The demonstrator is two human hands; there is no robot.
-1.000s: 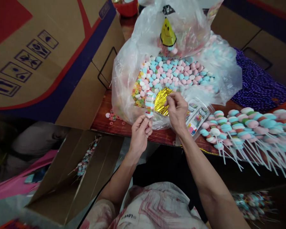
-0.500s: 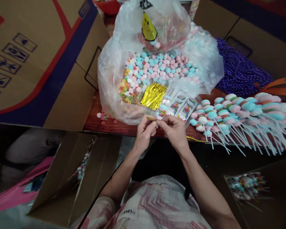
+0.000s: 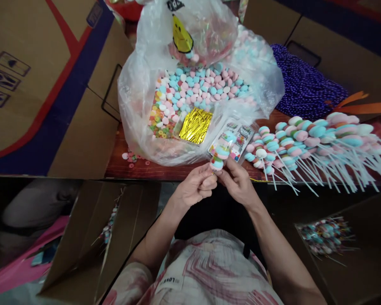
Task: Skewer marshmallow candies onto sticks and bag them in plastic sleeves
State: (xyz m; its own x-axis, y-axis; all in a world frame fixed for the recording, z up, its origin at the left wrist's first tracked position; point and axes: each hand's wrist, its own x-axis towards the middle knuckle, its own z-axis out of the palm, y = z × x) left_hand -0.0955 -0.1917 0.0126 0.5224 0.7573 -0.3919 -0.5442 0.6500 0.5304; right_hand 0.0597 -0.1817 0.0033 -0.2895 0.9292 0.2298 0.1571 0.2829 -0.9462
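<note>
Pinching the base of a candy lollipop (image 3: 222,153), the left hand (image 3: 195,185) met the right hand (image 3: 240,182) just over the front edge of the table (image 3: 113,156). Right thumb and forefinger lay at the same base; from where I stood, could not tell whether they gripped. The stack leaned a little rightward in a clear wrapper, in front of a packet of printed bags (image 3: 244,134). Gold glinted at the fingertips, too small to identify. Risks, my judgement: a loosely gathered wrapper neck could slip open; overtwisting could tear it; squeezing could crack the candies. Behind: gold twist ties (image 3: 196,126) at the near side of an opened plastic bag (image 3: 135,108) of candies. Rightward: bare lollipops (image 3: 288,146), sticks overhanging the edge, liable to be knocked down if the right hand swung wide.
</note>
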